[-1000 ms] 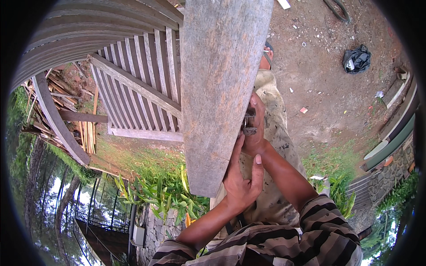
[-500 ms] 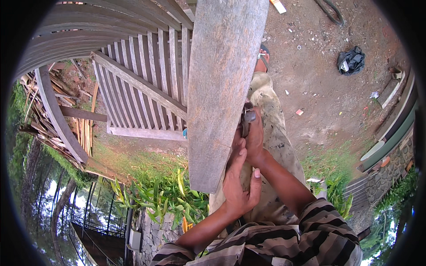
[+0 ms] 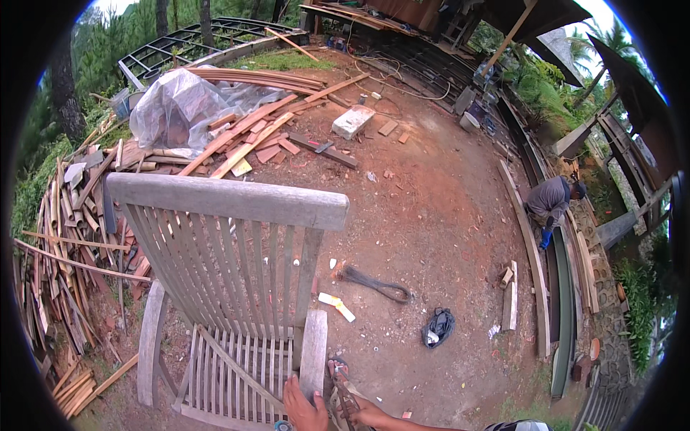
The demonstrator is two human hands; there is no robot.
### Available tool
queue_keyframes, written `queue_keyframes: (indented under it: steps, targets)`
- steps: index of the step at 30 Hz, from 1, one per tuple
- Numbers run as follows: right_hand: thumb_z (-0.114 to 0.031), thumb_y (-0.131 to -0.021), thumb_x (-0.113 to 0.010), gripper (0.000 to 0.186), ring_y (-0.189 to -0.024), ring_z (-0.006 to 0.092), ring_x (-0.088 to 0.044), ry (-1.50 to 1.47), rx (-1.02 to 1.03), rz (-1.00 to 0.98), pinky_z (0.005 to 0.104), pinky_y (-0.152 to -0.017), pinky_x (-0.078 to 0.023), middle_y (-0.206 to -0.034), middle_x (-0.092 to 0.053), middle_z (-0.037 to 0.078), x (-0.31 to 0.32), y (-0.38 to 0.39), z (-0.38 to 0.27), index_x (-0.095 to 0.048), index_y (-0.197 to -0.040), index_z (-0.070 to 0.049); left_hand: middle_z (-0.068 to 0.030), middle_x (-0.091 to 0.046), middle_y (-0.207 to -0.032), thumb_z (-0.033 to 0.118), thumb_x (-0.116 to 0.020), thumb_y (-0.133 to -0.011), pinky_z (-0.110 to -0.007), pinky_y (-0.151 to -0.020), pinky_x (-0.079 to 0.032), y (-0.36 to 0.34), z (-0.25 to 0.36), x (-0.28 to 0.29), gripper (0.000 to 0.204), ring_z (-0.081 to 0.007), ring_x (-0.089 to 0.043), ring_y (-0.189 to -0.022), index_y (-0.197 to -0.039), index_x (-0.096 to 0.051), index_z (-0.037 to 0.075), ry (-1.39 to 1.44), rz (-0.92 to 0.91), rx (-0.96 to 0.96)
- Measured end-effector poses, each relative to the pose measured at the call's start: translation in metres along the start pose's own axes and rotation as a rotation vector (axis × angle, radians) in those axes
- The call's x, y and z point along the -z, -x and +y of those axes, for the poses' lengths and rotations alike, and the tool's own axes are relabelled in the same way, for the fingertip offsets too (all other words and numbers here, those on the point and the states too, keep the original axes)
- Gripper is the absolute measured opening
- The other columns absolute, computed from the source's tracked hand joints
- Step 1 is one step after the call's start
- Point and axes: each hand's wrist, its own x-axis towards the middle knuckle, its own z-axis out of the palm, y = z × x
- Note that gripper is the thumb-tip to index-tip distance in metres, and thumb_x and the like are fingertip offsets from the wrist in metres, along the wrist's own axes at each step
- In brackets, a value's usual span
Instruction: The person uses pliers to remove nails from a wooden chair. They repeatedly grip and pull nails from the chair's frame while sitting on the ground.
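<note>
A weathered grey slatted wooden armchair (image 3: 226, 188) stands in front of me, with a loose-looking diagonal wooden strip (image 3: 233, 365) across its slatted seat. My left hand (image 3: 307, 411) lies with fingers stretched out at the near end of the right armrest (image 3: 313, 352). Just right of that armrest, my right hand (image 3: 371, 414) is closed round a dark metal hand tool (image 3: 348, 406), whose exact kind I cannot make out. A small teal-rimmed round object (image 3: 283, 426) shows at the seat's front edge, partly cut off by the frame. My sandalled foot (image 3: 338, 368) is beside the armrest.
Scrap wood (image 3: 65, 244) is heaped at the left, near planks and a plastic-covered pile (image 3: 172, 108). On the dirt ground lie a black plastic bag (image 3: 439, 328), a dark looped strap (image 3: 377, 282) and a pale block (image 3: 353, 122). At right, another person (image 3: 550, 205) bends over long beams.
My view has lifted from the close-up armrest to the whole chair and yard. The right hand still holds the metal tool; the left hand has moved from beside it to the armrest's end.
</note>
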Motion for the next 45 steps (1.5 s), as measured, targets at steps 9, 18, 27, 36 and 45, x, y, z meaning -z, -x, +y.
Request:
queue_keyframes:
  steps: [9, 18, 27, 36, 45]
  targets:
    - [-0.002, -0.084, -0.057, 0.061, -0.1, 0.018, -0.068, 0.024, 0.057, 0.186, 0.0349, -0.076, -0.054, -0.114, -0.071, 0.006, 0.067, 0.06, -0.024, -0.052, -0.144, -0.011, -0.029, -0.064, -0.128, 0.036, -0.063, -0.096, -0.055, -0.095, -0.047, -0.015, 0.032, 0.013, 0.062, -0.0477, -0.062, -0.116, -0.144, -0.049, -0.001, 0.131, -0.02, 0.083]
    - [-0.003, -0.084, -0.059, 0.058, -0.098, 0.0185, -0.069, 0.023, 0.041, 0.471, 0.036, -0.075, -0.054, -0.111, -0.072, 0.007, 0.138, 0.127, 0.008, -0.054, -0.141, -0.01, -0.0313, -0.068, -0.117, 0.037, -0.061, -0.098, -0.058, -0.09, -0.049, -0.014, 0.017, -0.012, 0.056, -0.0505, -0.066, -0.104, -0.138, -0.051, -0.002, -0.009, 0.077, 0.05]
    - [-0.005, -0.085, -0.06, 0.054, -0.096, 0.019, -0.069, -0.022, 0.071, 0.449, 0.0372, -0.075, -0.054, -0.108, -0.073, 0.008, 0.152, 0.125, 0.029, -0.057, -0.139, -0.01, -0.0319, -0.069, -0.115, 0.041, -0.058, -0.099, -0.058, -0.091, -0.049, -0.009, 0.037, -0.01, 0.061, -0.0514, -0.067, -0.102, -0.142, -0.049, -0.002, -0.117, 0.062, 0.034]
    - [-0.007, -0.086, -0.061, 0.05, -0.094, 0.0196, -0.07, -0.018, 0.06, 0.445, 0.0384, -0.075, -0.054, -0.105, -0.074, 0.008, 0.104, 0.121, 0.034, -0.059, -0.136, -0.01, -0.0312, -0.065, -0.127, 0.049, -0.061, -0.098, -0.056, -0.096, -0.048, -0.018, 0.001, -0.019, 0.071, -0.0501, -0.065, -0.111, -0.146, -0.046, -0.001, -0.101, 0.055, 0.047]
    - [-0.008, -0.086, -0.062, 0.047, -0.092, 0.0201, -0.071, -0.016, 0.0, 0.461, 0.0396, -0.075, -0.054, -0.103, -0.075, 0.009, -0.012, 0.102, 0.04, -0.061, -0.133, -0.009, -0.0241, -0.057, -0.141, 0.048, -0.077, -0.085, -0.054, -0.101, -0.048, -0.016, 0.006, -0.008, 0.085, -0.0432, -0.059, -0.125, -0.148, -0.042, 0.002, -0.015, -0.06, 0.048]
